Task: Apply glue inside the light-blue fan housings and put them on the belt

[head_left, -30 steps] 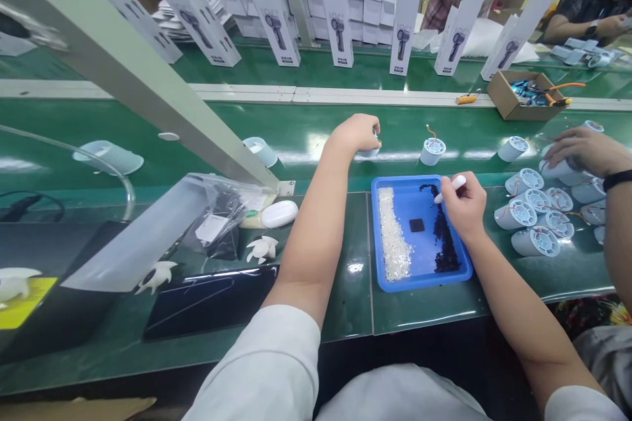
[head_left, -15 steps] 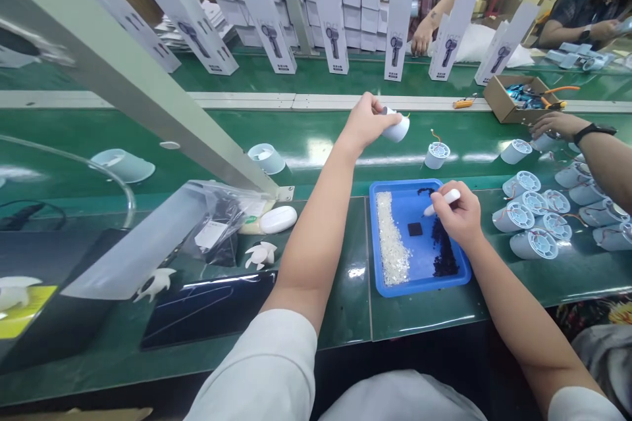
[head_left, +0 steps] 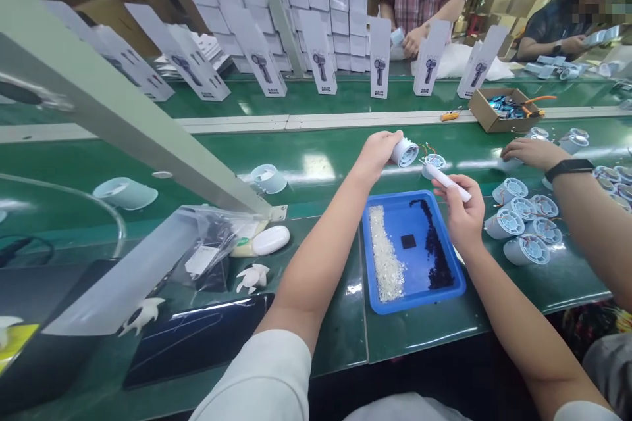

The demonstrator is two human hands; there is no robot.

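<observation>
My left hand [head_left: 378, 156] is closed around a light-blue cylindrical fan housing [head_left: 405, 154], held above the green bench with its spoked end turned to the right and toward me. Thin red and yellow wires trail from that end. In my right hand [head_left: 465, 208] is a white pen-shaped tool [head_left: 448, 184], gripped between thumb and fingers, its tip up and left, close to the housing. Whether tip and housing touch I cannot tell. Below lies a blue tray [head_left: 413, 306] holding small white pieces [head_left: 386, 256], small black pieces [head_left: 437, 253] and a black square [head_left: 408, 241].
Another housing [head_left: 434, 164] stands just behind the tool. Several more [head_left: 526, 250] cluster at right, where a co-worker's hand [head_left: 530, 152] reaches in. A slanted metal post [head_left: 162, 112] crosses the left side. A cardboard box [head_left: 486, 117] of parts and upright white cartons [head_left: 379, 59] stand behind.
My right hand has lifted the white tool out of the tray toward the housing. My left hand has turned the housing's spoked end into view. The view has shifted slightly.
</observation>
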